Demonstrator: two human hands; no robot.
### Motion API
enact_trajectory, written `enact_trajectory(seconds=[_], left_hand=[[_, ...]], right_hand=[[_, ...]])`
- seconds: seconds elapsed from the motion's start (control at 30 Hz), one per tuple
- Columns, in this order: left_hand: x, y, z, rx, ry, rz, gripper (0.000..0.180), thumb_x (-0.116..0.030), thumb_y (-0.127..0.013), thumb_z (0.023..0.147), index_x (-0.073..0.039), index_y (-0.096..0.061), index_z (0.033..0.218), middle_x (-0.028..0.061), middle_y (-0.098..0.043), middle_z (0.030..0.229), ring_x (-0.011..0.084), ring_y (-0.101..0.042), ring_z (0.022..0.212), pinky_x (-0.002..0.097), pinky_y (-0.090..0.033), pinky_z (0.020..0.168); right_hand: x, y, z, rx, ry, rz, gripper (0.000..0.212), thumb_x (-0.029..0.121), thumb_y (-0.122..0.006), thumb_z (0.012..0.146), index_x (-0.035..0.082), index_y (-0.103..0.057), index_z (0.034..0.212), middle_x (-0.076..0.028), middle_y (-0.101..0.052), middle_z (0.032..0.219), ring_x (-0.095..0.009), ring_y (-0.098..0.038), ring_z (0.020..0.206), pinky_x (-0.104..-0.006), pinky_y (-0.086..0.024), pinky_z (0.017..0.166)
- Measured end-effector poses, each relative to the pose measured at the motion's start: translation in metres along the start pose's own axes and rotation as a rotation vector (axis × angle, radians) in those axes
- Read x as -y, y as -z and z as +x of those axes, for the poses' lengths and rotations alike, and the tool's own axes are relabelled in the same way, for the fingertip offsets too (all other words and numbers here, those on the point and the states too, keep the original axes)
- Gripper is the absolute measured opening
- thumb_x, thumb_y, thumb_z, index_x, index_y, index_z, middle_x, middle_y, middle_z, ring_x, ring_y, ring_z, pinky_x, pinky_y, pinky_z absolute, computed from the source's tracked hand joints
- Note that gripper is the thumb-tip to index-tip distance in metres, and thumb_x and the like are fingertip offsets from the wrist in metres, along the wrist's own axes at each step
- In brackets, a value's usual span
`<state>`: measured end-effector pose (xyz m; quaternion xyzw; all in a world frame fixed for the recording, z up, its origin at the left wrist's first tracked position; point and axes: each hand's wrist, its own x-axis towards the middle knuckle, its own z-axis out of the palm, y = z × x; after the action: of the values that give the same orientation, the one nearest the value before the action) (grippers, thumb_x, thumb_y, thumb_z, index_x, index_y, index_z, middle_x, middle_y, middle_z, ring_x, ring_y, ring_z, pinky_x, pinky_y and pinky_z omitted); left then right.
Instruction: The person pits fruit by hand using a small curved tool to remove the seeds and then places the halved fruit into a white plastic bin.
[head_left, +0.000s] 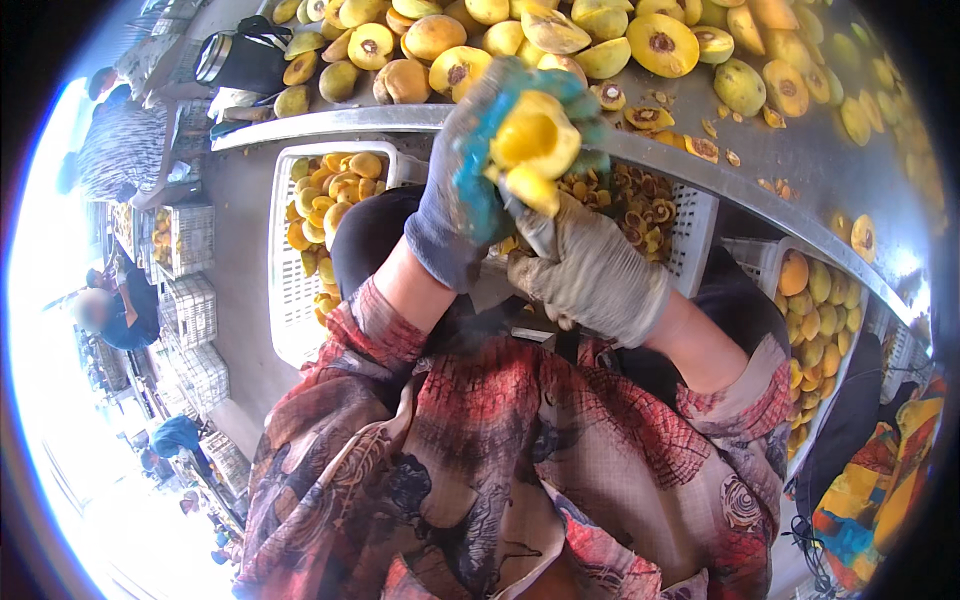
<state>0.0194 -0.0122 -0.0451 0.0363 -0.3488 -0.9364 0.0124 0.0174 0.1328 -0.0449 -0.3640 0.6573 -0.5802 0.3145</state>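
Patterned shirt (500,450) below, two gloved hands meeting on a hollowed fruit half (535,135)

In the head view, the red, cream and black shirt fills the frame around 6 o'clock. The fruit half, yellow and scooped out, sits just past 12 o'clock, in front of the metal desk (835,180). The left hand (478,165), in a grey and blue glove, has its grip curled round it. The right hand (600,265), in a pale glove, presses close beneath with fingers bent; blur hides what, if anything, its grip has hold of, so I cannot tell.

Cut fruit (664,45) crowds the desk from 11 to 2 o'clock. One white crate (285,310) of yellow pieces stands at 10 o'clock, a second crate (695,230) with dark scraps at 2, and a third crate (752,252) of fruit at 3. A co-worker (130,305) in dark clothing is at 9 o'clock.
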Motion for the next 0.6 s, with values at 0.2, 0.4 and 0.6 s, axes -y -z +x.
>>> enact_trajectory(seconds=[0.2, 0.4, 0.6], left_hand=[[-0.055, 0.007, -0.027, -0.287, -0.251, 0.332, 0.035, -0.029, -0.043, 0.090, 0.002, -0.050, 0.107, 0.0129, -0.059, 0.098, 0.0237, -0.060, 0.089, 0.0348, -0.050, 0.080], [-0.144, 0.098, -0.075, -0.446, -0.416, 2.526, 0.041, -0.030, -0.063, 0.076, -0.007, -0.056, 0.109, 0.0167, -0.053, 0.111, 0.0314, -0.052, 0.100, 0.0371, -0.040, 0.085], [-0.088, 0.065, 0.031, -0.121, -0.471, 2.338, 0.051, -0.038, -0.061, 0.073, -0.014, -0.049, 0.118, 0.0116, -0.050, 0.118, 0.0310, -0.045, 0.110, 0.0414, -0.034, 0.093]], right_hand=[[-0.042, 0.018, 0.004, 0.110, -0.244, -0.835, 0.029, 0.015, -0.044, 0.084, 0.000, -0.043, 0.109, -0.021, -0.058, 0.091, -0.034, -0.057, 0.084, -0.0407, -0.047, 0.071], [-0.055, 0.043, 0.002, 0.237, -0.617, -1.092, 0.028, 0.018, -0.034, 0.087, 0.005, -0.048, 0.108, -0.021, -0.059, 0.097, -0.033, -0.058, 0.090, -0.0415, -0.046, 0.077], [-0.053, 0.036, 0.003, 0.303, -0.466, -1.065, 0.042, 0.030, -0.043, 0.084, 0.002, -0.042, 0.115, -0.021, -0.060, 0.085, -0.037, -0.058, 0.082, -0.0446, -0.046, 0.072]])
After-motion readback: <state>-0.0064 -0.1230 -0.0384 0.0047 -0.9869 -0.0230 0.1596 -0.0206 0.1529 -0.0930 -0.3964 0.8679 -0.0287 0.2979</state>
